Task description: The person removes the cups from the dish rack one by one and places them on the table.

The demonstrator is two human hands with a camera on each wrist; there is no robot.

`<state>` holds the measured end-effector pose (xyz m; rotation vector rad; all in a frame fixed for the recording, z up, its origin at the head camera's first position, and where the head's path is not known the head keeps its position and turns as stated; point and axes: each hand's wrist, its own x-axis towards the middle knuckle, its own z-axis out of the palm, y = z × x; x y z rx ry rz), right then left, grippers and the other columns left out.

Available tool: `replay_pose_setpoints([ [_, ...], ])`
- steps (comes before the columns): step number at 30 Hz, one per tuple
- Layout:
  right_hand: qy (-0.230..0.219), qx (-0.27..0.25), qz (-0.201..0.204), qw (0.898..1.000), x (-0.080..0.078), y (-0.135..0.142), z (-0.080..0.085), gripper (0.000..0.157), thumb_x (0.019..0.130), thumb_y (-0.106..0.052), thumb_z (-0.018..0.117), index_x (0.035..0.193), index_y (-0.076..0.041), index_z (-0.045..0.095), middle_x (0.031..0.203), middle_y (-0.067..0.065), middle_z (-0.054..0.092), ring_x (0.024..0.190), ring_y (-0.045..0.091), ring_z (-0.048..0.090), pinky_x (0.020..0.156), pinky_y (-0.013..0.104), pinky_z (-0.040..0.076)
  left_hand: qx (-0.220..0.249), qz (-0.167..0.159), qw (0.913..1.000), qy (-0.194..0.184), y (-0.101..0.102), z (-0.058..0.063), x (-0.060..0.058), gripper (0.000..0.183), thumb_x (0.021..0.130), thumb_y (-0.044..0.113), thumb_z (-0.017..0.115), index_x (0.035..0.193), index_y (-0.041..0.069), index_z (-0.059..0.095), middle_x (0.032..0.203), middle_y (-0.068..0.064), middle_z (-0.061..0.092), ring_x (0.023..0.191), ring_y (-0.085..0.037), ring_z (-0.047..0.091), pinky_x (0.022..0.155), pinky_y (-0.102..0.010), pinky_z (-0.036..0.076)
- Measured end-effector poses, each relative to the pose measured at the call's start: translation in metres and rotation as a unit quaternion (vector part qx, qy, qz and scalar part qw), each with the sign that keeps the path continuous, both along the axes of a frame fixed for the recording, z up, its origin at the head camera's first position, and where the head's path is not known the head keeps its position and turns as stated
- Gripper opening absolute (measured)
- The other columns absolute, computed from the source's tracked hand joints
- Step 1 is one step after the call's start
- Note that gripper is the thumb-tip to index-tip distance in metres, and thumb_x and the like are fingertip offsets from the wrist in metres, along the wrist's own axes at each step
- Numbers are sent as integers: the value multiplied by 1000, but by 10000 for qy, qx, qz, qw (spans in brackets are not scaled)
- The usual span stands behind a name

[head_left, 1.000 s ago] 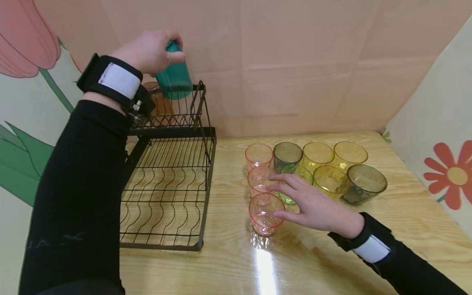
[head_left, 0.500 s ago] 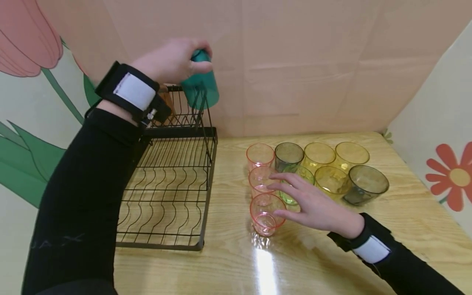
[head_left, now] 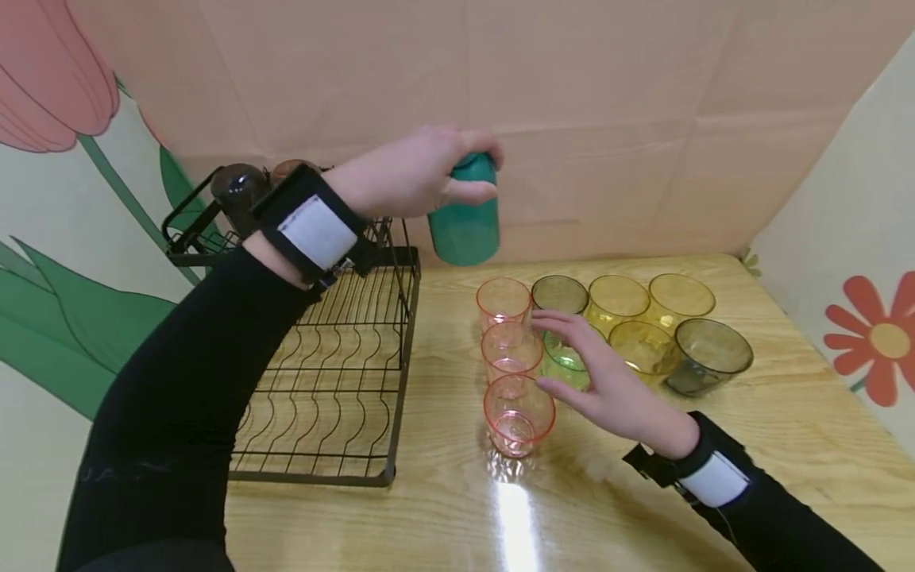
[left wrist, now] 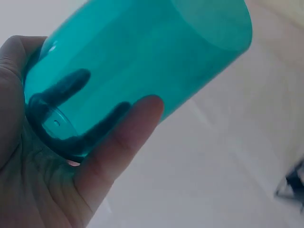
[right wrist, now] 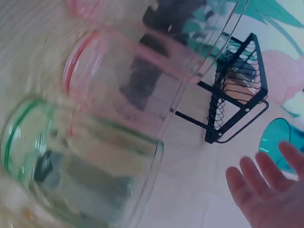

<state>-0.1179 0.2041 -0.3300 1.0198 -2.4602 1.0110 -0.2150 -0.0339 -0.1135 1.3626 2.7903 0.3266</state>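
In the head view my left hand point(head_left: 429, 171) grips a teal cup point(head_left: 465, 230) by its base end, mouth downward, in the air right of the rack's upper tier. The left wrist view shows the thumb point(left wrist: 126, 147) along the side of this clear teal cup point(left wrist: 142, 61); other fingers show through it. My right hand point(head_left: 622, 389) has its fingers spread beside a green cup point(head_left: 568, 361) and holds nothing. Left of it stand three pink cups point(head_left: 518, 413) in a column. Seen from the right wrist, the green cup point(right wrist: 85, 166) and a pink cup point(right wrist: 118, 85) are close by.
A black wire dish rack point(head_left: 389, 445) with two tiers stands left; a dark brown cup point(head_left: 239, 187) and an orange-brown cup point(head_left: 289, 168) sit on its upper tier. Several yellow cups point(head_left: 679, 298) and two grey ones point(head_left: 712, 349) stand right on the wooden table point(head_left: 457, 508).
My left hand has carried the teal cup right and down from over the rack's upper tier, uncovering the dark brown cup. My right hand has shifted slightly, away from the pink cups.
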Motion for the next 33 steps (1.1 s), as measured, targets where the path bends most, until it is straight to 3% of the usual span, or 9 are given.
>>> replay_pose_setpoints([
  [3, -369, -988, 56, 9944, 1, -4, 1, 66, 80, 1, 63, 137, -10, 31, 135, 5, 35, 120, 24, 35, 91, 34, 36, 15, -250, 9996, -94, 12, -14, 9, 37, 91, 39, 49, 121, 19, 47, 111, -3, 47, 95, -13, 47, 71, -22, 45],
  [6, -796, -2367, 301, 9678, 2, -10, 2, 58, 86, 4, 52, 138, -4, 27, 137, 10, 32, 120, 30, 33, 91, 31, 36, 61, -512, 9984, -243, 21, -30, 18, 38, 90, 41, 50, 122, 21, 47, 111, -2, 46, 93, -11, 48, 68, -20, 46],
  [10, -1218, -4038, 668, 9042, 0, -20, 4, 54, 95, -16, 43, 141, -5, 19, 143, 15, 20, 126, 37, 22, 95, 36, 33, 102, -840, 9963, -158, 25, -53, 31, 39, 89, 42, 50, 124, 23, 47, 112, -1, 46, 93, -9, 48, 70, -20, 45],
  [15, -1699, -5349, 855, 8232, -6, -28, 4, 64, 92, -39, 47, 144, -22, 14, 147, 6, 9, 132, 31, 9, 102, 53, 12, 346, -1151, 9927, 68, 19, -79, 48, 42, 88, 40, 53, 126, 23, 47, 118, -3, 44, 93, -9, 49, 69, -17, 44],
  [16, -1770, -5511, 928, 8101, -7, -29, 3, 66, 91, -41, 47, 144, -24, 12, 148, 5, 6, 133, 29, 8, 102, 55, 8, 430, -1214, 9916, 119, 18, -83, 51, 42, 88, 39, 54, 126, 22, 48, 119, -4, 44, 93, -9, 50, 68, -16, 45],
  [20, -2090, -5765, 1198, 7808, -8, -36, 1, 72, 90, -47, 44, 144, -27, 1, 149, 1, -2, 134, 24, 4, 102, 53, 0, 855, -1398, 9861, 280, 13, -99, 62, 44, 86, 36, 58, 126, 21, 48, 120, -6, 43, 92, -10, 50, 67, -14, 44],
  [25, -2878, -5741, 1715, 7471, -2, -44, -3, 61, 93, -52, 25, 144, -31, -3, 149, -1, 2, 132, 21, 15, 102, 41, 22, 1423, -1558, 9762, 491, 10, -113, 69, 44, 85, 33, 61, 125, 18, 50, 121, -7, 40, 94, -12, 48, 69, -15, 44],
  [30, -3803, -5714, 2465, 6842, 6, -50, -4, 53, 95, -47, 9, 143, -26, 15, 142, 8, 24, 118, 24, 39, 87, 37, 42, 1989, -1755, 9635, 364, 7, -127, 67, 44, 84, 28, 62, 124, 15, 49, 123, -6, 37, 101, -13, 46, 77, -18, 43],
  [33, -4095, -5756, 2538, 6608, 7, -53, -5, 50, 97, -42, 11, 134, -17, 34, 128, 10, 40, 104, 23, 49, 79, 37, 46, 2283, -1878, 9548, 326, 3, -133, 66, 43, 85, 25, 62, 124, 15, 48, 124, -6, 36, 103, -14, 44, 81, -19, 41],
])
